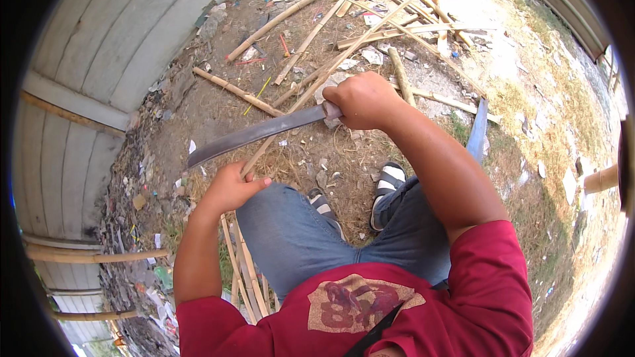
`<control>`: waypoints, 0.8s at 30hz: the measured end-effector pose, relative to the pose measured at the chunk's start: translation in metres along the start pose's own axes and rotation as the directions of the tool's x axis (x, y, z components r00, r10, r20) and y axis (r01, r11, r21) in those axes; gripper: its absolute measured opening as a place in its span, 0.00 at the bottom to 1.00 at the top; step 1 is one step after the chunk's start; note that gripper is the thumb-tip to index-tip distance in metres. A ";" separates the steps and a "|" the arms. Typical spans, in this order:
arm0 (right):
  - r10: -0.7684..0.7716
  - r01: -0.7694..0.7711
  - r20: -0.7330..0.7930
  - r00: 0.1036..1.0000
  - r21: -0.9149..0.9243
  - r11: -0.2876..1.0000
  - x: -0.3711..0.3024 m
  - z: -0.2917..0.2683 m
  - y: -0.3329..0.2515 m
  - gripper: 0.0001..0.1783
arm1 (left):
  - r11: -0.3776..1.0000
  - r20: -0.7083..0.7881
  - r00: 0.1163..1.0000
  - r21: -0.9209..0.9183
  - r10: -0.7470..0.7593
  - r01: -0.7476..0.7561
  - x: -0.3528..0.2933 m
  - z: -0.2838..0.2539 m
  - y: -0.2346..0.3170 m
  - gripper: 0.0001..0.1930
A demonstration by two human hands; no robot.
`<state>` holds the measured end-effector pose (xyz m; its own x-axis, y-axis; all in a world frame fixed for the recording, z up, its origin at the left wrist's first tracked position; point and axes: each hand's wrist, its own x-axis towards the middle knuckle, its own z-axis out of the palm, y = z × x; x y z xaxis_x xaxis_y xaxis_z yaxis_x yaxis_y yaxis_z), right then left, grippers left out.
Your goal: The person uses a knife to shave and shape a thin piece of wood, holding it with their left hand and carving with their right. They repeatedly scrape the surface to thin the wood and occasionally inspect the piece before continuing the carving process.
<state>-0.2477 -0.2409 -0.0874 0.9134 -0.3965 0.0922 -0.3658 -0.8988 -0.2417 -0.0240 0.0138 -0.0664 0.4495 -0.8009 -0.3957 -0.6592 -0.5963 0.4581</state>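
Observation:
My right hand (366,100) is closed round the handle of a machete (258,133), whose long dark blade points left and crosses over a bamboo strip (317,82). Beside my left knee, my left hand (233,188) grips the near end of that thin strip, thumb stretched out along my jeans. The strip runs away from me toward the bamboo heap at the far side. Where the blade passes over the strip, I cannot tell whether the two touch.
Split bamboo pieces (423,26) lie heaped ahead, with a round bamboo pole (284,18) at their left. A handsaw (477,131) lies right of my knee. More strips (245,271) are by my left thigh. A grey panel wall (99,33) stands left; litter covers the ground.

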 end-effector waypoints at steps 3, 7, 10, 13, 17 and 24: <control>0.251 -0.220 -0.156 0.955 0.191 0.957 0.000 0.014 0.050 0.10 | 0.999 -0.054 0.998 0.035 -0.021 0.023 -0.010 -0.007 -0.004 0.23; 0.546 -0.361 -0.045 0.836 0.705 0.611 -0.001 0.019 0.070 0.22 | 0.990 -0.144 0.988 0.121 -0.055 0.073 -0.017 -0.017 -0.012 0.22; 0.536 -0.175 0.063 0.842 0.971 0.160 0.002 0.023 0.061 0.25 | 0.980 -0.223 0.972 0.198 0.070 -0.025 -0.009 -0.015 -0.014 0.23; 0.576 -0.084 0.106 0.811 0.994 -0.065 0.005 0.023 0.048 0.26 | 0.955 -0.250 0.950 0.273 0.186 -0.115 0.006 -0.008 -0.024 0.23; 0.594 -0.050 0.126 0.794 0.989 -0.142 0.012 0.028 0.058 0.26 | 0.948 -0.246 0.943 0.281 0.223 -0.151 0.030 -0.005 -0.039 0.23; 0.635 -0.126 0.276 0.721 0.954 -0.272 0.061 0.055 0.062 0.23 | 0.990 -0.309 0.950 0.112 -0.046 0.085 0.051 0.000 -0.139 0.21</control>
<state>-0.2048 -0.3109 -0.1501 0.4761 -0.8051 -0.3539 0.1552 0.4730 -0.8673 0.0908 0.0559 -0.1504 0.6436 -0.7502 -0.1515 -0.6821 -0.6520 0.3311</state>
